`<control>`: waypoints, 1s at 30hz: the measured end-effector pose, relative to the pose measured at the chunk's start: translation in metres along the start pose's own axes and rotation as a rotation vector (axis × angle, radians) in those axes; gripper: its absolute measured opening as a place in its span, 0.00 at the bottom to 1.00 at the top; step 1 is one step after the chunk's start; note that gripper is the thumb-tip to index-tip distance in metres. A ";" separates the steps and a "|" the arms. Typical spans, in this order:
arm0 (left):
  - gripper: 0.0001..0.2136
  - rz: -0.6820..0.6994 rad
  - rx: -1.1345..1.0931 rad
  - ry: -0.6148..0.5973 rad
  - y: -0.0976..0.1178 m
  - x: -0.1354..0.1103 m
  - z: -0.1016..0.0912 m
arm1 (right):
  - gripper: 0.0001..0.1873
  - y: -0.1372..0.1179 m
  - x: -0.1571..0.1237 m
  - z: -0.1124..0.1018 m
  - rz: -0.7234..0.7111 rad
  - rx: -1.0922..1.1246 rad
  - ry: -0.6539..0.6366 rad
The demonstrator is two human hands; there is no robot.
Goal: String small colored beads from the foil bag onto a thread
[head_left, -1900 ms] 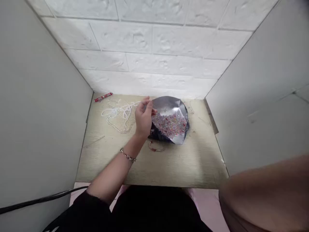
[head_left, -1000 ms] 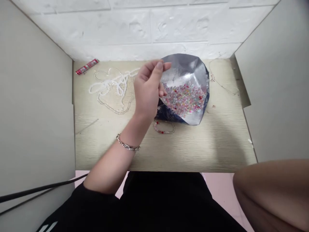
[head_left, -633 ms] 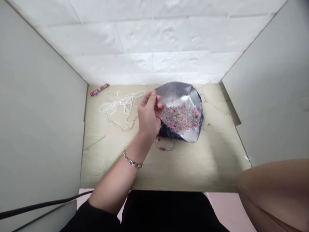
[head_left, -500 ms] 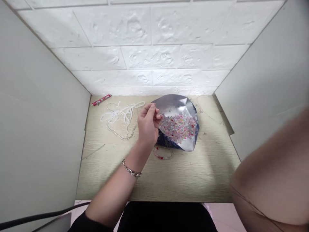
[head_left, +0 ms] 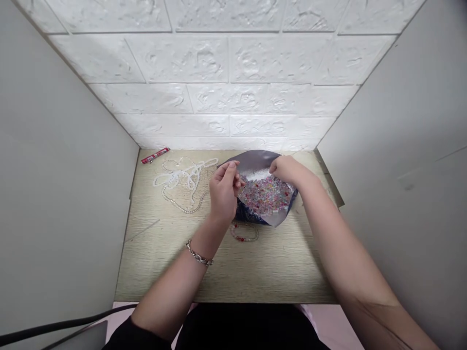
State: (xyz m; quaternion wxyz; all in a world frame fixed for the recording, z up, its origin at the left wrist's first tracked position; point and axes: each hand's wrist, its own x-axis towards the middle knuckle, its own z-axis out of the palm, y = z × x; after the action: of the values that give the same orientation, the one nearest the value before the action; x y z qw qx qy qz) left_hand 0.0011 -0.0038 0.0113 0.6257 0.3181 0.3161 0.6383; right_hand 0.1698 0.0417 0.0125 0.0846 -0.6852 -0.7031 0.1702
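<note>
My left hand [head_left: 223, 192] is raised at the left edge of an opened bag [head_left: 255, 158], silver inside and dark blue outside. Its thumb and forefinger are pinched together; whatever they hold is too small to make out. Many small pink, clear and red beads [head_left: 264, 194] lie in the bag. Over the bag's right side is my right hand [head_left: 289, 171], its fingers curled closed and mostly hidden, so I cannot tell what is in them. A beaded strand [head_left: 243, 238] with red and pale beads curves on the table just below the bag.
White and silvery bead strings [head_left: 178, 180] lie tangled on the left of the table [head_left: 219, 282]. Behind them is a red patterned packet [head_left: 155, 155]. A thin needle-like line [head_left: 144, 229] lies at the left. Panels and a white brick-patterned wall [head_left: 251, 97] enclose the table.
My right hand has come in from the right side to over the bag. My left hand keeps its pinch in nearly the same place. The view has tilted slightly upward.
</note>
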 end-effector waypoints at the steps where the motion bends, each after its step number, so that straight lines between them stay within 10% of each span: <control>1: 0.04 0.004 0.007 -0.003 0.000 0.000 0.000 | 0.11 0.000 0.000 0.000 0.030 -0.080 -0.016; 20: 0.04 0.039 0.102 -0.048 0.000 -0.001 0.000 | 0.11 0.003 0.008 0.013 0.039 -0.317 -0.120; 30: 0.05 -0.019 0.125 -0.079 0.002 -0.005 0.002 | 0.13 -0.012 -0.010 -0.007 -0.003 -0.004 0.028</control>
State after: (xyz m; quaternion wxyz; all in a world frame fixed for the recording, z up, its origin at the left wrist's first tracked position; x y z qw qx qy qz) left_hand 0.0018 -0.0085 0.0139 0.6225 0.3785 0.3335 0.5983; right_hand 0.1618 0.0321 0.0240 0.0933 -0.6866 -0.7032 0.1592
